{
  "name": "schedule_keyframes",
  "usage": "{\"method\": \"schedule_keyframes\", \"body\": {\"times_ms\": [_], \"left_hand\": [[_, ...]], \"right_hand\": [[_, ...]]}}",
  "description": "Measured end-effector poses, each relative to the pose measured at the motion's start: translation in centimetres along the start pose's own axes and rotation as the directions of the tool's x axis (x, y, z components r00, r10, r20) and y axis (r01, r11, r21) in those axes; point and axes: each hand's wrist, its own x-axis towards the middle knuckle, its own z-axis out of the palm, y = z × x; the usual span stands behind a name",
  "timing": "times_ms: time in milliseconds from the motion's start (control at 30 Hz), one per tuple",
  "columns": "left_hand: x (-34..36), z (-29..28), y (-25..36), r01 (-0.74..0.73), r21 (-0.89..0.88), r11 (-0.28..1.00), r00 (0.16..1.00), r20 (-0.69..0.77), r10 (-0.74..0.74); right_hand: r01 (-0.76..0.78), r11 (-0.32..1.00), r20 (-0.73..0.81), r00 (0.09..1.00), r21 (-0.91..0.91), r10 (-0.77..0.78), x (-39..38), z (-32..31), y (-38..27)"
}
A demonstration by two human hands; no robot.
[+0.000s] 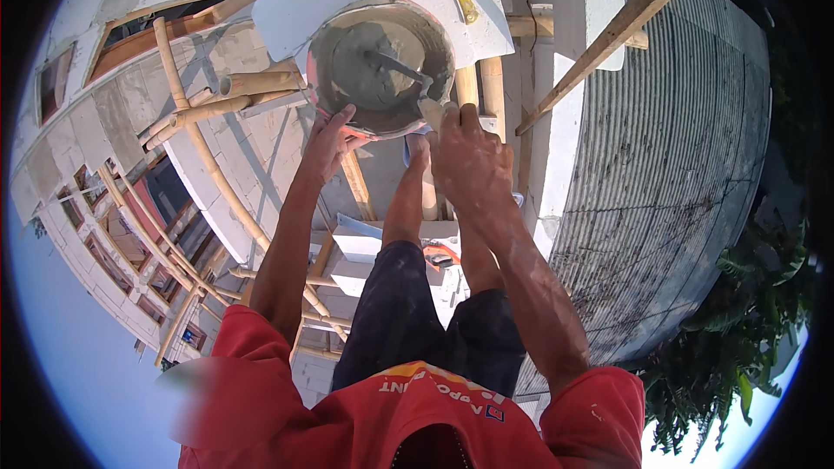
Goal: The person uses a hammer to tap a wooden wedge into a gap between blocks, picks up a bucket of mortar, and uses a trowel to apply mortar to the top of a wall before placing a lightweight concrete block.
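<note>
beside a ribbed grey roof [660,148] and bamboo poles [215,165], white blocks [287,4] are seemingly carrying a bucket [441,48] of mortar [356,56].
the bucket is standing just ahead of the person, probably so that both hands are reaching it comfortably; its underside is hiding from view. inside, the wet grey mortar is coating the walls. the right hand [472,156] is gripping the trowel [401,64] by its handle above the near right rim, apparently so that the shank is slanting inward; the blade is blending into the mix, so its exact lie is hard to tell. the left hand [328,143] is holding the near left rim, thumb uppermost, presumably steadying the bucket against the trowel's push.
</note>
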Motion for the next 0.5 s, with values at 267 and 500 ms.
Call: {"method": "schedule_keyframes", "body": {"times_ms": [267, 500], "left_hand": [[0.9, 1.4, 2.4, 0.085, 0.205, 0.975, 0.996, 0.023, -0.091], [1.6, 0.3, 4.0, 0.054, 0.328, 0.943, 0.996, 0.044, -0.073]], "right_hand": [[-0.139, 0.984, -0.075, 0.986, 0.111, 0.148, 3.6, 4.3, 0.8], [0.009, 0.988, -0.220, 0.975, 0.151, 0.025, 2.5, 8.4, 0.6]]}}
